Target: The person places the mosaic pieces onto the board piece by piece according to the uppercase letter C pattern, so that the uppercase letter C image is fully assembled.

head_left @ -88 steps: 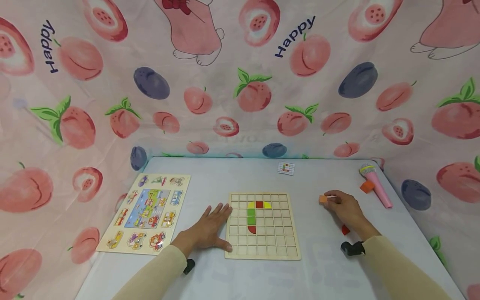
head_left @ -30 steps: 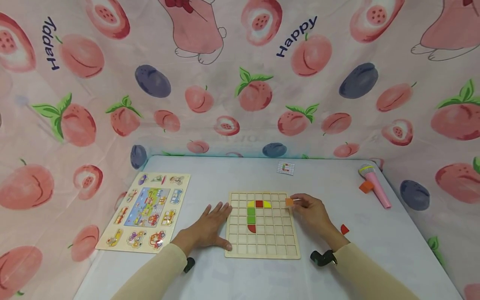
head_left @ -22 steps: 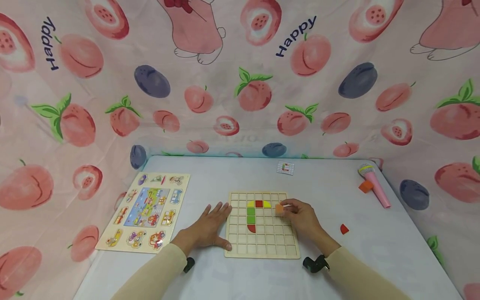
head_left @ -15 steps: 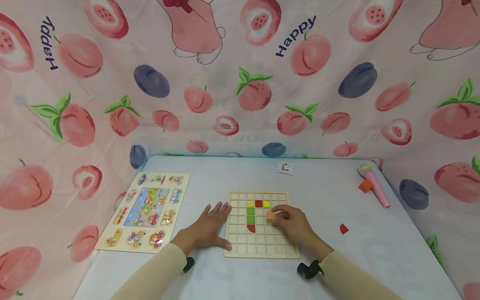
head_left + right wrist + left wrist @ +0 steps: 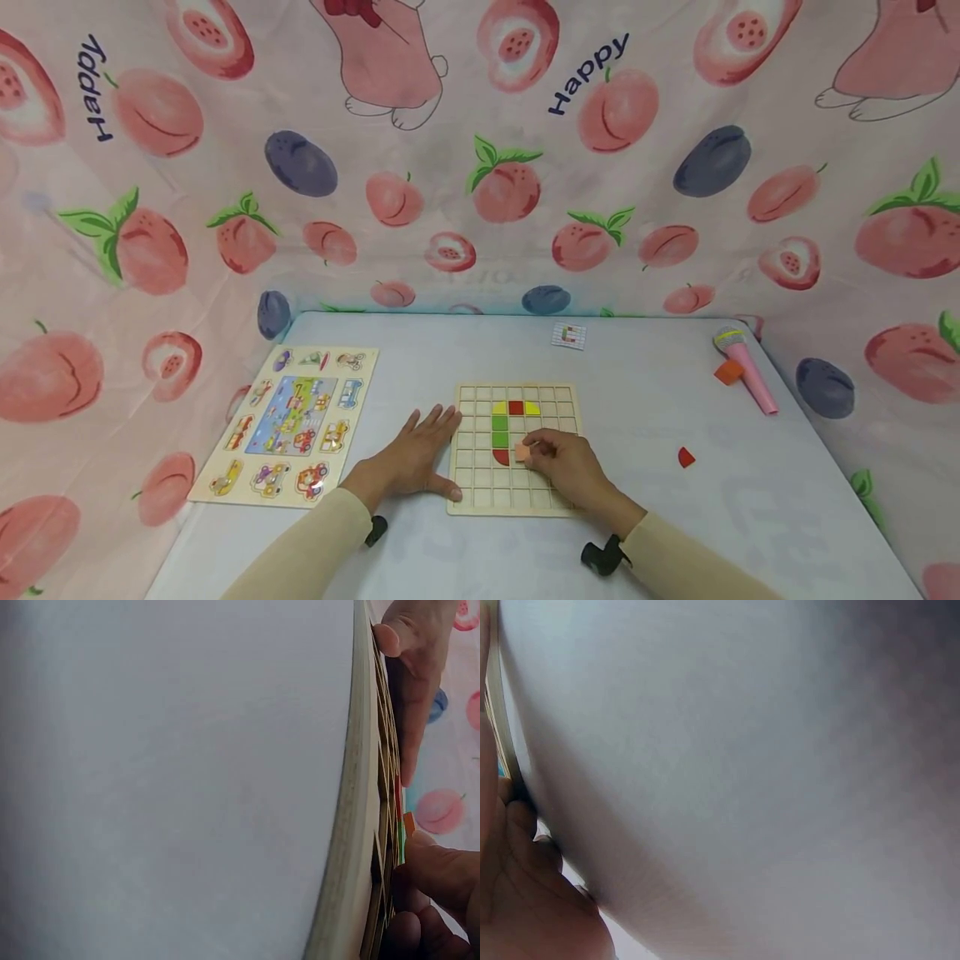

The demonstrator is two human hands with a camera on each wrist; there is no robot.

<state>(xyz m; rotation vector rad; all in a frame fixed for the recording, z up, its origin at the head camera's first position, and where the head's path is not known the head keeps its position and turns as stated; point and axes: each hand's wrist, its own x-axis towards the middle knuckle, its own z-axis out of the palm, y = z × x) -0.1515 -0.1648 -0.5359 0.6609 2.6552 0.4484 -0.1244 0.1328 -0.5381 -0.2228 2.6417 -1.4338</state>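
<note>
A wooden grid board (image 5: 480, 494) lies on the table with several coloured tiles set in its squares. Among them are a red square tile (image 5: 516, 407), two yellow quarter-round tiles, two green square tiles (image 5: 500, 432) and a red quarter-round tile (image 5: 501, 457). My right hand (image 5: 570, 471) pinches an orange square tile (image 5: 522, 452) just right of that red quarter-round; whether the tile touches the board I cannot tell. In the right wrist view the orange tile (image 5: 409, 824) shows at the thumb tip. Spread fingers of my left hand (image 5: 412, 458) rest at the board's left edge.
A loose red quarter-round tile (image 5: 686, 457) lies right of the board. Farther back are a pink toy microphone (image 5: 753, 379), an orange block (image 5: 728, 372) against it, and a small pattern card (image 5: 569, 336). A vehicle picture puzzle (image 5: 285, 425) lies at the left.
My right hand has brought the orange tile from the table at the right, leftward over the board, to beside the red quarter-round. The left hand has stayed in place.
</note>
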